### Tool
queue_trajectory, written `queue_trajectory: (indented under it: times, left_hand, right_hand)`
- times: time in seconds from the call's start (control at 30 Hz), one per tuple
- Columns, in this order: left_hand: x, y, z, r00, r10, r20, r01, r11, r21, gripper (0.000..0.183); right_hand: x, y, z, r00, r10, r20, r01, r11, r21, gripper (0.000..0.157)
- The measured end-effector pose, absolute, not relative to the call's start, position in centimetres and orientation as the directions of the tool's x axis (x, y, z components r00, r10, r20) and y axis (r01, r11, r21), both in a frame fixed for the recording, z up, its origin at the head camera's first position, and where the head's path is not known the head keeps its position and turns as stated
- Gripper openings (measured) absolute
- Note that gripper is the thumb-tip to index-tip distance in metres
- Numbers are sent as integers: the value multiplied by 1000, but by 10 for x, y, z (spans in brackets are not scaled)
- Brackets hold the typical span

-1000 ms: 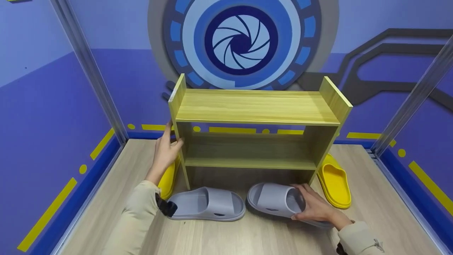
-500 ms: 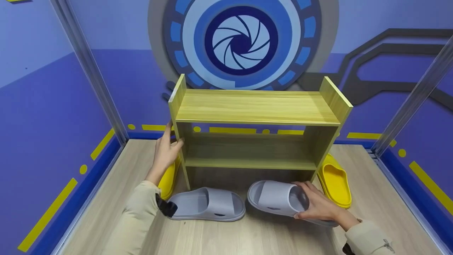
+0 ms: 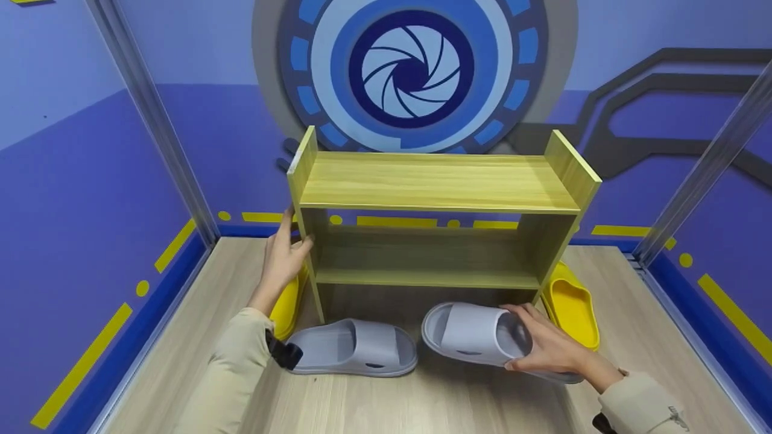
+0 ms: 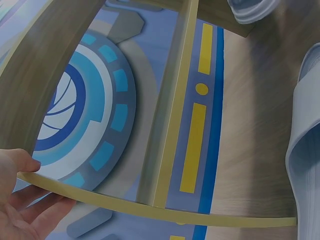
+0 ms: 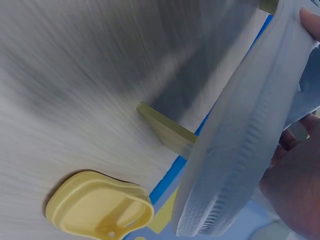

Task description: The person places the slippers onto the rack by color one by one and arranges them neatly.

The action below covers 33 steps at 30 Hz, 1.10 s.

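My left hand [image 3: 283,259] grips the left side panel of a small wooden shoe rack [image 3: 428,277]; the left wrist view shows the thumb on one face of the panel and fingers on the other. My right hand [image 3: 552,343] holds a grey slide sandal [image 3: 470,331] by its middle, thumb on the near side and fingers over the far side. In the right wrist view the sandal's ribbed sole edge [image 5: 240,150] is raised above the floor. A matching grey slide sandal [image 3: 377,346] lies flat in front of the rack's left half.
A yellow slipper [image 3: 572,307] lies right of the rack, and another yellow slipper [image 3: 288,307] is partly hidden behind my left arm. Blue printed walls [image 3: 72,241] enclose the wooden floor [image 3: 386,410] on the sides and back.
My right hand has raised the right grey slide sandal slightly and shifted it a little to the right. My left hand, the rack and the other sandal stay put.
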State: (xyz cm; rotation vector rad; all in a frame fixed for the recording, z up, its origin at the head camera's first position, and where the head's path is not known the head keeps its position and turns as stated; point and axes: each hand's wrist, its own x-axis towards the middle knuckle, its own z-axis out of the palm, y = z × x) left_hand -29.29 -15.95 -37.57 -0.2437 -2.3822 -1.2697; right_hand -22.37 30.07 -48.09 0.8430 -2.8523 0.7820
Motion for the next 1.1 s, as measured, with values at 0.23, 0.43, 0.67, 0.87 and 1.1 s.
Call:
queue_trajectory:
  times: [0.23,0.43,0.67,0.87,1.1]
  left_hand:
    - [-291,-159,-375,-898,-53,436,321,598,735,64]
    - [-290,-158,-374,-903,-54,426,316,588,744,64]
    - [-291,-159,-375,-902,-52,428,320,586,745,64]
    - [-291,-159,-375,-901,-51,431,322,586,743,63]
    - [-292,-158,-375,-897,-48,440,332,585,740,62]
  right_hand:
    - [-220,301,-466,-858,-478,186,-508,744,-435,94]
    - [-217,301,-451,-865,-468,180,-495,741,-453,93]
    - [-217,301,-439,-849,-476,231,-527,726,-442,91]
    - [-215,301,-430,-844,-492,213,-532,718,-449,89]
    - [-212,301,-416,-825,-507,250,-564,708,-425,88]
